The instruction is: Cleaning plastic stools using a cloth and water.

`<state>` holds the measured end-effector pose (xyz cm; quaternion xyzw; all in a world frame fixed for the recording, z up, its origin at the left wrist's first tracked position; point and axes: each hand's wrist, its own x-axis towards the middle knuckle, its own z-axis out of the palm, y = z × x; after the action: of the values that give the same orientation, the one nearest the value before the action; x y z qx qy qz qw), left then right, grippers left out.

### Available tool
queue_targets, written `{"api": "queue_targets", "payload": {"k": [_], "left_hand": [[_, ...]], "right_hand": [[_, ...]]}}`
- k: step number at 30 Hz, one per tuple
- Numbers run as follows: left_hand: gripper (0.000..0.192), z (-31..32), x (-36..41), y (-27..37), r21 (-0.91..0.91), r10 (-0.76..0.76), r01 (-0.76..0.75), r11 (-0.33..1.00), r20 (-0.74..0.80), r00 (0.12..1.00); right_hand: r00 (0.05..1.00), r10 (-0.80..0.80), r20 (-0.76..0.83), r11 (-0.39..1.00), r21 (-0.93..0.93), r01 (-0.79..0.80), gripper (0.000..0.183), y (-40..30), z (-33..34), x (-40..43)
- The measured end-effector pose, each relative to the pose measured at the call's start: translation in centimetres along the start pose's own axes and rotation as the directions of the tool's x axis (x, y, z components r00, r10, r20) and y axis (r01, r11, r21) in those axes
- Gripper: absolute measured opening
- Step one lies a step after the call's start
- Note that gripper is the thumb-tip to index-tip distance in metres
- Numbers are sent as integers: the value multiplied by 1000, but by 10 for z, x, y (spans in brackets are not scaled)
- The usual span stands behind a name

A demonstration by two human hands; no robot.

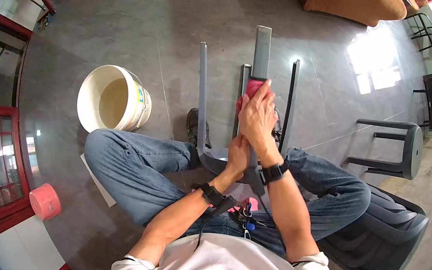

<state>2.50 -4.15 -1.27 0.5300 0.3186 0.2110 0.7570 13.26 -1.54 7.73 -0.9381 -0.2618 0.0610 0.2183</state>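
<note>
A grey plastic stool (pixel 202 91) lies between my knees, its legs pointing away from me. My right hand (pixel 259 118) presses a red cloth (pixel 254 87) around the raised leg, its fingers stretched along it. Just below, my left hand (pixel 239 155) is closed around the lower part of the same leg, near the seat. The leg's far end sticks out beyond the cloth. Another leg stands to either side of my hands, and a further one is partly hidden behind the cloth.
To the left stands a white bucket (pixel 141 103) holding cloudy liquid. A pink tub (pixel 45 201) is at the lower left. Another grey stool (pixel 396 163) lies on its side at the right, above stacked dark plastic seats (pixel 375 240). A brown-covered piece of furniture (pixel 342 3) is at the top.
</note>
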Motion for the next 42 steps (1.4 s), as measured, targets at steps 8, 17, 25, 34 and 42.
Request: {"api": "queue_targets", "payload": {"k": [8, 17, 25, 34, 42], "left_hand": [[43, 18, -13, 45, 78, -262, 259, 963, 29, 965], [35, 13, 4, 39, 13, -524, 527, 850, 131, 842], [48, 23, 28, 42, 156, 31, -53, 986, 139, 990], [53, 37, -26, 36, 184, -351, 325, 928, 133, 927], [46, -4, -31, 8, 242, -22, 4, 970, 75, 997]], "right_hand": [[993, 23, -114, 999, 25, -21, 72, 2, 17, 157], [999, 32, -27, 985, 172, -27, 44, 22, 5, 112], [998, 28, 61, 984, 171, -38, 42, 53, -6, -22], [998, -7, -55, 983, 181, 17, 62, 90, 37, 171], [993, 118, -1, 870, 482, -103, 51, 39, 28, 31]]}}
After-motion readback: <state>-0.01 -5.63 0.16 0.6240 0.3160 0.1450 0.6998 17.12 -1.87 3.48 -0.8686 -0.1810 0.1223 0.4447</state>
